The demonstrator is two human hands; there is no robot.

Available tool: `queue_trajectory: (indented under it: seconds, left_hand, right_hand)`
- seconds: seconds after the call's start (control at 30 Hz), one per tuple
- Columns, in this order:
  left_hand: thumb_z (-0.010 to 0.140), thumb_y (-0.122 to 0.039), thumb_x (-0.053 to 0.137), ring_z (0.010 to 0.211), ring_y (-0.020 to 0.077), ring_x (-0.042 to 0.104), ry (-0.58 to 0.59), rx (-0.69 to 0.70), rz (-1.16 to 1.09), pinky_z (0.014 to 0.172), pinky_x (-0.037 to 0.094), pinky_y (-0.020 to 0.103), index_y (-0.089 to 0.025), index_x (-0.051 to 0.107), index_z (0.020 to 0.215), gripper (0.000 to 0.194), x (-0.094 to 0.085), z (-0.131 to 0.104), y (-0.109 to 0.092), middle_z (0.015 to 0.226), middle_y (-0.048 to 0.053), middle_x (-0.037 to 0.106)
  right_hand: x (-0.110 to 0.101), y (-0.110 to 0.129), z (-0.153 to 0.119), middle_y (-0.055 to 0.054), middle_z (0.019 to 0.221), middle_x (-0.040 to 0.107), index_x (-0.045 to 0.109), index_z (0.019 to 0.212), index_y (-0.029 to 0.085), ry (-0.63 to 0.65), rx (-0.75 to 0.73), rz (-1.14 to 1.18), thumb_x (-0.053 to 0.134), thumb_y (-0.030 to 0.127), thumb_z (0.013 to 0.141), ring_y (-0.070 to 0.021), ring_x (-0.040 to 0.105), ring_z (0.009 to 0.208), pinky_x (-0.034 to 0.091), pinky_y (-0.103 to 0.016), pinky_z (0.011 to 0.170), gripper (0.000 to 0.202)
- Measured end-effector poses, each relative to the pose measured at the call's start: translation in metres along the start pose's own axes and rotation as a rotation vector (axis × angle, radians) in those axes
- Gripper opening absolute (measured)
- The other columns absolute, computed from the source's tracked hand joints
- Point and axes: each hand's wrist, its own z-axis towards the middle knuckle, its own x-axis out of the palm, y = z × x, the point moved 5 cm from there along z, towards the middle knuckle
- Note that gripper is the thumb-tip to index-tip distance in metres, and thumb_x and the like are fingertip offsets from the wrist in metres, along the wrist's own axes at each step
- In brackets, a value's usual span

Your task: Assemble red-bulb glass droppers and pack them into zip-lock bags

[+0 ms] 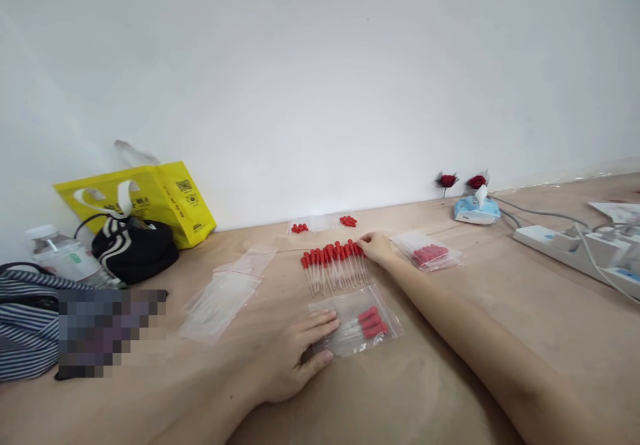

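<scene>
A row of droppers with red bulbs and clear stems (335, 265) lies on the brown table (450, 378). My right hand (377, 248) is at the right end of the row, its fingertips pinched at a red bulb. Nearer to me is a clear zip bag (393, 315) with several red-bulbed droppers inside. My left hand (300, 351) rests at the left edge of this bag, thumb and fingers apart, fingertips on the plastic.
Flat clear bags (225, 298) lie to the left, a filled bag (433, 253) to the right. Small red pieces (349, 221) lie near the wall. A yellow bag (185, 198), bottle (63, 255), wipes pack (475, 211) and power strip (565, 248) stand farther out.
</scene>
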Motion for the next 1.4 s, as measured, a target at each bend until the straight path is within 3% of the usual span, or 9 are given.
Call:
queue_trajectory:
  seconds: [0.2,0.4,0.57,0.83,0.97,1.07,1.2,1.3,1.4]
  left_hand:
    - [0.084,-0.031,0.044,0.122,0.0216,0.035,-0.005,0.002,0.003,0.101,0.028,0.045,-0.027,0.041,0.126,0.042,-0.002,0.002,-0.003,0.133,0.002,0.04]
    - [0.084,-0.032,0.044,0.122,0.0218,0.036,-0.011,0.006,0.007,0.101,0.027,0.045,-0.028,0.04,0.126,0.042,-0.003,0.001,-0.003,0.133,0.002,0.04]
    - [0.083,-0.032,0.044,0.122,0.0226,0.034,-0.007,-0.04,0.033,0.102,0.027,0.044,-0.027,0.035,0.129,0.047,0.0,0.001,0.003,0.134,0.002,0.039]
    - [0.083,-0.032,0.044,0.121,0.0221,0.037,-0.013,-0.054,0.046,0.101,0.029,0.042,-0.027,0.035,0.129,0.047,0.0,0.002,0.002,0.133,0.002,0.041]
    - [0.083,-0.031,0.045,0.117,0.0221,0.041,-0.056,-0.006,0.035,0.098,0.033,0.04,-0.028,0.029,0.132,0.052,-0.001,0.002,0.001,0.132,0.002,0.042]
    - [0.082,-0.031,0.046,0.116,0.0231,0.042,-0.065,-0.021,0.026,0.097,0.034,0.039,-0.026,0.025,0.133,0.055,-0.001,0.002,0.001,0.132,0.004,0.041]
    - [0.082,-0.032,0.046,0.117,0.0237,0.041,-0.046,-0.036,0.021,0.097,0.035,0.038,-0.025,0.025,0.133,0.055,-0.002,0.001,-0.001,0.133,0.004,0.04]
    - [0.083,-0.032,0.045,0.117,0.0233,0.041,-0.041,-0.034,0.019,0.096,0.035,0.038,-0.025,0.027,0.132,0.053,-0.002,0.0,-0.001,0.133,0.004,0.041]
    - [0.083,-0.032,0.045,0.117,0.0226,0.041,-0.039,-0.026,0.025,0.097,0.034,0.039,-0.026,0.027,0.132,0.052,-0.001,0.0,0.001,0.133,0.004,0.041]
  right_hand:
    - [-0.012,0.004,-0.004,-0.001,0.056,0.059,0.053,0.064,0.016,-0.04,0.054,0.161,0.049,0.024,0.069,-0.0106,0.052,0.047,0.038,-0.021,0.045,0.01]
    - [-0.069,-0.003,-0.035,0.004,0.065,0.055,0.04,0.092,0.019,-0.168,0.007,0.367,0.038,0.034,0.077,-0.0066,0.047,0.043,0.039,-0.018,0.041,0.021]
    - [-0.098,-0.026,-0.07,0.004,0.06,0.052,0.042,0.08,0.021,-0.169,0.029,0.521,0.048,0.039,0.071,-0.0081,0.045,0.041,0.037,-0.02,0.037,0.021]
    - [-0.072,-0.031,-0.098,0.002,0.061,0.053,0.04,0.077,0.022,-0.105,0.201,0.751,0.044,0.024,0.076,-0.0105,0.052,0.045,0.046,-0.023,0.042,0.005]
    - [-0.06,-0.022,-0.113,0.001,0.064,0.056,0.04,0.081,0.022,0.029,0.263,0.855,0.047,0.02,0.076,-0.0119,0.06,0.054,0.051,-0.025,0.052,0.009]
    - [-0.053,-0.013,-0.122,0.002,0.064,0.058,0.042,0.08,0.021,0.213,0.237,0.787,0.054,0.024,0.072,-0.0112,0.059,0.049,0.049,-0.023,0.045,0.015]
    - [-0.045,-0.005,-0.128,0.007,0.048,0.053,0.05,0.073,0.017,0.442,0.138,0.547,0.065,0.035,0.063,-0.006,0.046,0.034,0.033,-0.016,0.032,0.025]
    - [-0.038,-0.003,-0.129,0.006,0.047,0.055,0.055,0.068,0.015,0.528,0.091,0.505,0.07,0.037,0.055,-0.0048,0.043,0.036,0.032,-0.016,0.036,0.03]
    - [-0.033,-0.005,-0.125,0.002,0.051,0.059,0.058,0.067,0.014,0.495,0.068,0.485,0.07,0.039,0.054,-0.0071,0.046,0.04,0.035,-0.019,0.04,0.031]
